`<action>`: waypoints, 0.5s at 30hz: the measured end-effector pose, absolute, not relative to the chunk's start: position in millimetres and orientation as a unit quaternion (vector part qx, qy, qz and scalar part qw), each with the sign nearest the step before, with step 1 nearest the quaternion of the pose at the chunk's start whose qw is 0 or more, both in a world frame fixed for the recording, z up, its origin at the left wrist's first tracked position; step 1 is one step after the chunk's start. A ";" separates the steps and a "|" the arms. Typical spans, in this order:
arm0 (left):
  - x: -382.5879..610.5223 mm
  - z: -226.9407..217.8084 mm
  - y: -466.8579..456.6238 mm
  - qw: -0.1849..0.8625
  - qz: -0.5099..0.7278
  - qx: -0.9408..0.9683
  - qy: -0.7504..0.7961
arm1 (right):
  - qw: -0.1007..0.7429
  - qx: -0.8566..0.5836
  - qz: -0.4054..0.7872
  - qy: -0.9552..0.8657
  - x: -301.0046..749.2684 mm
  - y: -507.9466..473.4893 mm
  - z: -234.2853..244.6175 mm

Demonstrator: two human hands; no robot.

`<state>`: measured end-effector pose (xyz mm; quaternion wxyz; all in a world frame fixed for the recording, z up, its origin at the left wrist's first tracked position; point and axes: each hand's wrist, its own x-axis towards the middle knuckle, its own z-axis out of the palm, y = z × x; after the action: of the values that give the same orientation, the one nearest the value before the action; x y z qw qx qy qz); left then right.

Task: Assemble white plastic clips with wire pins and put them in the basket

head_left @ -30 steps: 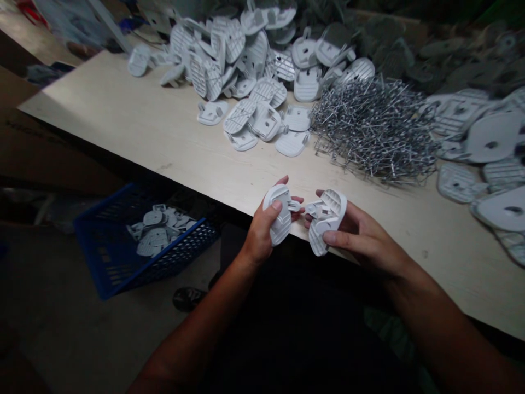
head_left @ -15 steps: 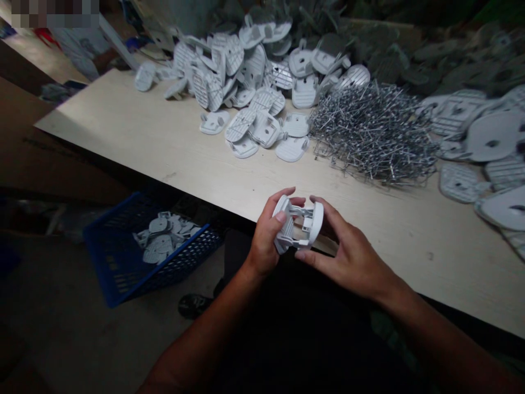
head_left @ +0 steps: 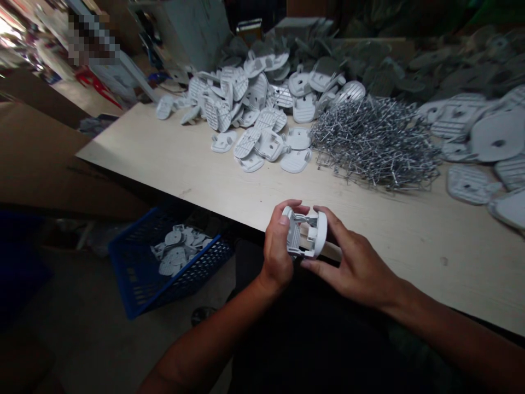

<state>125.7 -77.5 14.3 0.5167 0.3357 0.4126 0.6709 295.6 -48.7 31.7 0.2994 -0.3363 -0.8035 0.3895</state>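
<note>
A: Where's the workpiece? Clock centred on it, 12 = far side.
B: Two white plastic parts, face to face at the surface's (head_left: 184,171) front edge. Left part (head_left: 292,234) shows ridges, right part (head_left: 322,235) a smooth outer rim. Lugs meet at 12 and 6, gap between the plates. Can't tell if latched.
A: Fingers?
B: Left hand (head_left: 277,249): pinching the left part, thumb on its rim, fingers behind. Right hand (head_left: 356,260): curved wide, right part gripped between thumb near 6 and fingertips near 12.
A: Edges?
B: Front edge runs from 10 down to 4, passing right by the parts. Height over it: can't tell.
A: Room?
B: Bare strip toward 10, more at 3 to 4. Tighter at 12: loose white pieces (head_left: 296,160) lie near. White pile (head_left: 256,90) at 11, wire tangle (head_left: 377,145) at 1, flat white plates (head_left: 471,183) between 2 and 3.
A: Below?
B: Blue crate (head_left: 141,295), between 8 and 9, off the edge, tilted, white parts (head_left: 174,254) inside.
</note>
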 end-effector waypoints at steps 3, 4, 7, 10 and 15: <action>128.0 15.7 -74.9 0.497 0.679 0.348 0.413 | 0.299 -0.323 0.411 -0.798 297.4 -41.4 35.9; 129.1 16.6 -73.7 0.493 0.682 0.349 0.412 | 0.302 -0.316 0.422 -0.794 297.9 -38.9 37.9; 133.6 19.7 -70.3 0.496 0.689 0.341 0.404 | 0.315 -0.296 0.451 -0.781 300.1 -33.1 44.3; 138.8 22.2 -67.9 0.503 0.691 0.334 0.397 | 0.314 -0.294 0.449 -0.783 303.7 -31.4 48.5; 145.0 22.7 -66.1 0.496 0.693 0.332 0.404 | 0.306 -0.326 0.409 -0.796 306.2 -36.0 47.5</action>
<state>145.0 -66.1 22.7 0.4957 0.3320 0.4040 0.6935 306.2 -36.0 47.5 0.3061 -0.3255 -0.7957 0.4088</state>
